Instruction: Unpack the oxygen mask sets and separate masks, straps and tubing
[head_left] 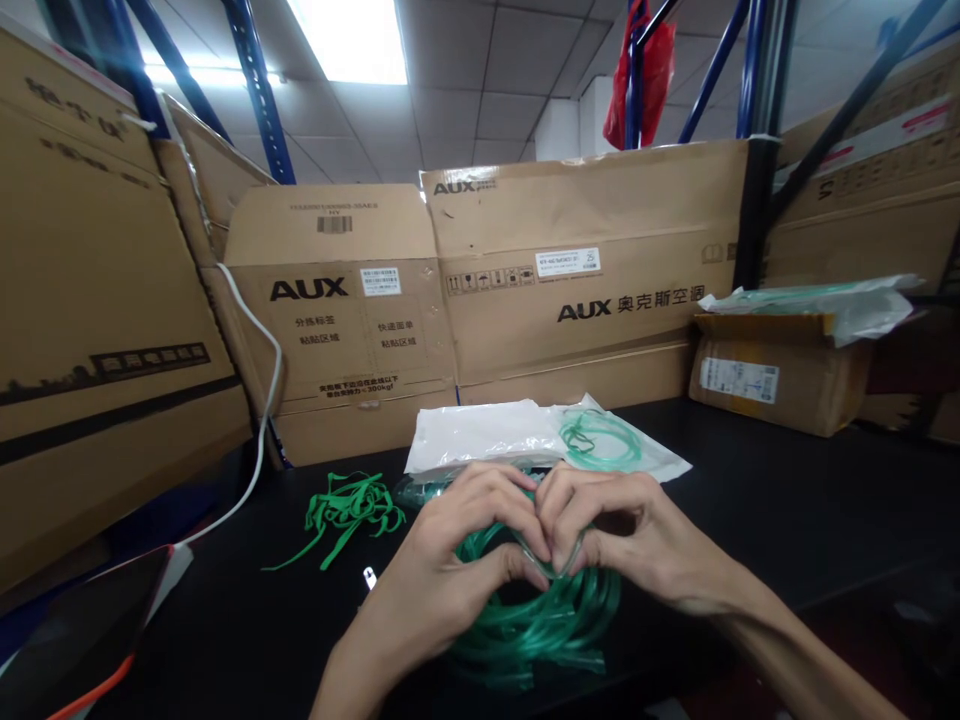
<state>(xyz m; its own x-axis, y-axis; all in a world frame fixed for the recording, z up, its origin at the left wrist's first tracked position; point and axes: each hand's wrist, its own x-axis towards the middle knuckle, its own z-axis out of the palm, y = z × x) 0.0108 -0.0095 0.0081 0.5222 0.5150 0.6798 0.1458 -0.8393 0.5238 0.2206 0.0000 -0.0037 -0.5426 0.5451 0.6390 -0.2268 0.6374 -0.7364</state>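
Close together at the centre, my left hand (457, 550) and my right hand (622, 525) pinch a clear plastic piece (555, 572) with a curved, pale rim. Fingers cover most of it, so its full shape is hidden. Both hands are closed, thumbs below and fingertips nearly meeting. Beneath them lies a coil of translucent green tubing (547, 640), partly covered by my hands. To the left, a tangled heap of flat green straps (352, 512) rests on the black table (247, 610). More clear plastic, partly hidden, shows just behind my left hand.
Behind my hands lie a white package (472, 432) and a clear bag with coiled green tubing (609, 442). A small cardboard box (772, 375) with bagged items on top stands right. Large AUX cartons (585, 280) wall the back. A dark-screened device (82, 640) and white cable (276, 370) are left.
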